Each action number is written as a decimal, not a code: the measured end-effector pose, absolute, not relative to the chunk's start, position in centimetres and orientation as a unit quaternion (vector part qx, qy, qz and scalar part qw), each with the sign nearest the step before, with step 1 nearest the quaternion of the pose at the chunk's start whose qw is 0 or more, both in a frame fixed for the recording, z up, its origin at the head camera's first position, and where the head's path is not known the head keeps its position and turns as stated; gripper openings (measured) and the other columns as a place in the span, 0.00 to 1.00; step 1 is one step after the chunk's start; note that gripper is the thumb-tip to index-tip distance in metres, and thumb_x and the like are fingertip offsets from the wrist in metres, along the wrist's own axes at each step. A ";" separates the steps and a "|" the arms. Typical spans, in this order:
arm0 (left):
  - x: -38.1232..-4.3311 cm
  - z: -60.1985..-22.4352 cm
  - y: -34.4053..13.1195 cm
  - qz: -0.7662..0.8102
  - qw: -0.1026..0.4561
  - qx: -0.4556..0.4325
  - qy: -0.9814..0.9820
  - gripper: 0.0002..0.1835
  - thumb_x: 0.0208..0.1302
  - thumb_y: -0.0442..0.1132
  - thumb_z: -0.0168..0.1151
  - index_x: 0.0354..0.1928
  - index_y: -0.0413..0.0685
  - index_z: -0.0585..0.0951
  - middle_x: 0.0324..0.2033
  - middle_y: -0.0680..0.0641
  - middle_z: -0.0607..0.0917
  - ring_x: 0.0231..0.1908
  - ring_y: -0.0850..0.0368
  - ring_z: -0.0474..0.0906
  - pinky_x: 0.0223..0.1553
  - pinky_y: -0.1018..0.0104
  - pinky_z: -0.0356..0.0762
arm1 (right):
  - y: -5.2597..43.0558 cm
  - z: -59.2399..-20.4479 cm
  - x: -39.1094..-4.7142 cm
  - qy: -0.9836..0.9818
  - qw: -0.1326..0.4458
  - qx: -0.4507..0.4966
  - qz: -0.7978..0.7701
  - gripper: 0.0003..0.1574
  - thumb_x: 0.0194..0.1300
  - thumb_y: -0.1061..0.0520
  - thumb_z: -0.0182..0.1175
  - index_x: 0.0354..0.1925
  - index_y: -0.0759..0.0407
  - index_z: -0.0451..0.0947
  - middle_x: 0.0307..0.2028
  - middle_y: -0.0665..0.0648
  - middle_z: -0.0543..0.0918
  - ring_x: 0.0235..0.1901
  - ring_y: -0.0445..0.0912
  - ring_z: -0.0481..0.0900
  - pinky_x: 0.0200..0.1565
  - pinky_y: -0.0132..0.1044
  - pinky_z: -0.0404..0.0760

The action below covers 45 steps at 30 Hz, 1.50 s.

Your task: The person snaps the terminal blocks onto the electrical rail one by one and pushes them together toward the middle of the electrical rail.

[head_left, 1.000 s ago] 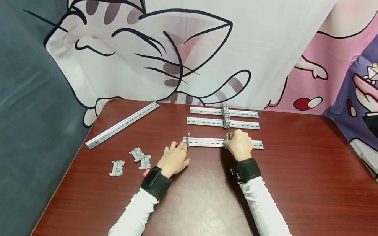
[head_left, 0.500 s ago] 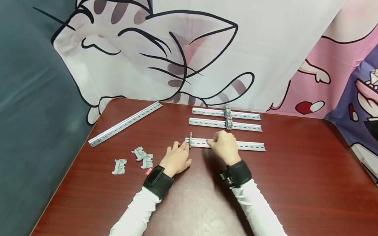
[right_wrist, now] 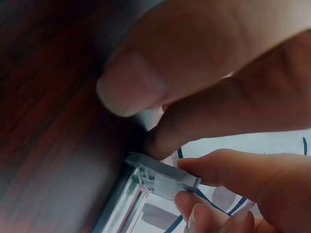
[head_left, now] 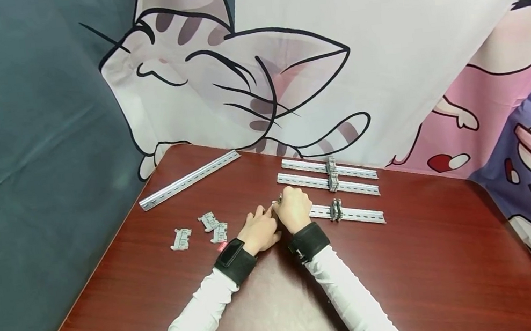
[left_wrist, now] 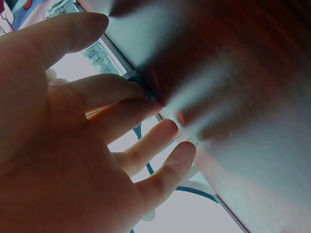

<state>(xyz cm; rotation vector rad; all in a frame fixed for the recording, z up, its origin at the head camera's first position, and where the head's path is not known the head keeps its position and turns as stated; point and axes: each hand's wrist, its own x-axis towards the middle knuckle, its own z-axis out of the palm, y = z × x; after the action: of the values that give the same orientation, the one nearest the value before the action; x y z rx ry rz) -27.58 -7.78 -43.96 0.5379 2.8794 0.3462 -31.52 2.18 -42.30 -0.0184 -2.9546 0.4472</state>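
Observation:
In the head view, the nearest slotted metal DIN rail (head_left: 364, 216) lies across the table. My right hand (head_left: 294, 209) is over its left end, fingers bent around a thin grey terminal block (right_wrist: 165, 177). In the right wrist view, fingertips touch that block's edges while the thumb (right_wrist: 131, 87) looks apart from it. My left hand (head_left: 259, 232) rests beside the rail's left end, fingers extended and slightly spread; exact contact with the rail is hidden. Grey terminal blocks (head_left: 335, 210) stand side by side farther right on this rail.
Behind lie two more rails, a middle one (head_left: 359, 190) and a far one (head_left: 358, 172), each bearing grey blocks. A bare rail (head_left: 189, 180) lies slanted at the back left. Three loose terminal blocks (head_left: 181, 239) lie left of my left hand. A printed cloth (head_left: 308, 112) hangs behind.
My right hand has left the blocks on the right part of the near rail and moved left to the block at its left end. My left hand stays there. The head view has shifted slightly.

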 end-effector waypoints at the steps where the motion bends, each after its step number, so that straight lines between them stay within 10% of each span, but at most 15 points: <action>1: -27.6 -43.9 -7.7 0.117 0.098 0.181 0.972 0.20 0.66 0.47 0.59 0.55 0.44 0.82 0.70 0.43 0.67 0.60 0.46 0.63 0.53 0.51 0.66 | 2.2 -42.4 -31.5 -0.986 0.079 -0.006 0.149 0.15 0.54 0.51 0.71 0.22 0.59 0.79 0.27 0.64 0.86 0.30 0.61 0.85 0.28 0.53 0.81; 45: -28.2 -43.9 -7.9 0.107 0.124 0.187 0.969 0.36 0.67 0.49 0.58 0.71 0.38 0.63 0.72 0.43 0.63 0.69 0.44 0.58 0.61 0.48 0.63 | 6.1 -42.8 -32.0 -0.979 0.079 -0.022 0.189 0.17 0.48 0.54 0.70 0.15 0.56 0.72 0.24 0.65 0.84 0.29 0.63 0.84 0.25 0.53 0.78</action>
<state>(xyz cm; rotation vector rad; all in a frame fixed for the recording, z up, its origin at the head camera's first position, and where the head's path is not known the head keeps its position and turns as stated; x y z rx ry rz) -28.20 -7.94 -43.92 0.5440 2.8235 0.3118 -32.02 6.06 -42.79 -0.0669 -2.9292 0.5648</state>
